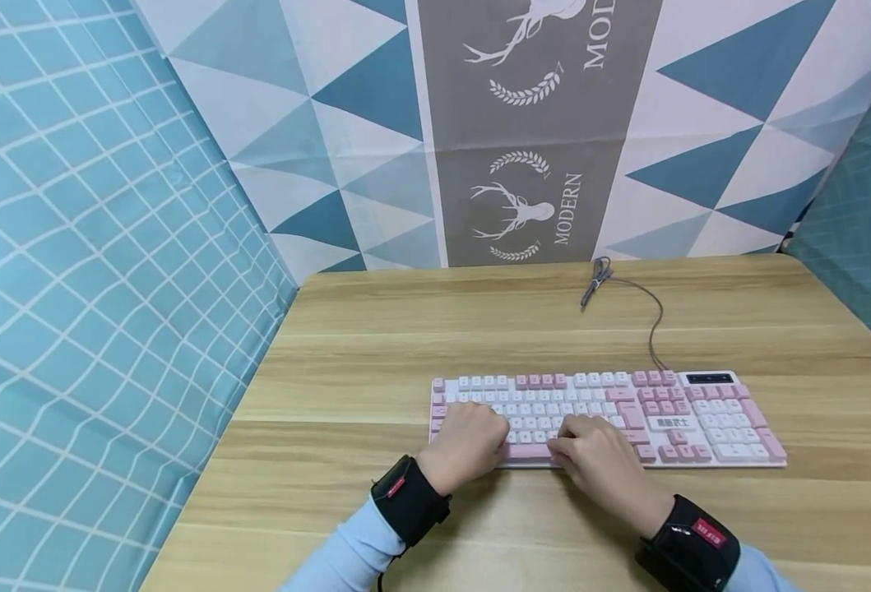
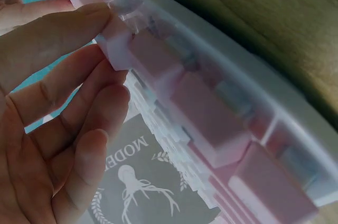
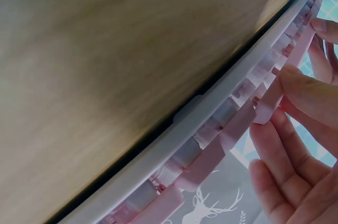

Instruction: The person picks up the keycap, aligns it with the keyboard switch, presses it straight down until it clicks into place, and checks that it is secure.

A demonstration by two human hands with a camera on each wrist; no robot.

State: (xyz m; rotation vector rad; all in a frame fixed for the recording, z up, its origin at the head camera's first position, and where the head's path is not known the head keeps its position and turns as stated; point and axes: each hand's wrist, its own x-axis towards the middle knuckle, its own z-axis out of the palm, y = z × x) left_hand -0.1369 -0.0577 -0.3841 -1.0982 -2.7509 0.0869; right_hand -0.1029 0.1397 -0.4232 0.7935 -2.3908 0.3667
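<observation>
A pink and white keyboard (image 1: pixel 701 460) lies on the wooden table, with both hands at its front edge. My left hand (image 1: pixel 468 444) pinches the left part of the long pink space bar (image 1: pixel 527 451); in the left wrist view its thumb (image 2: pixel 92 18) lies along the key's front side, fingers curled opposite. At the right part, my right hand (image 1: pixel 601 460) pinches the same space bar (image 3: pixel 272 97) between thumb and fingers. In both wrist views the space bar stands slightly higher than the neighbouring pink keys (image 2: pixel 206 118). Its underside is mostly hidden.
A grey cable (image 1: pixel 657 316) runs from the keyboard's back edge to a tied bundle (image 1: pixel 598 279) at the table's far side. Behind the wooden table (image 1: pixel 346 362) hangs a patterned cloth (image 1: pixel 361 148). A blue checked curtain (image 1: pixel 94 271) borders the left side.
</observation>
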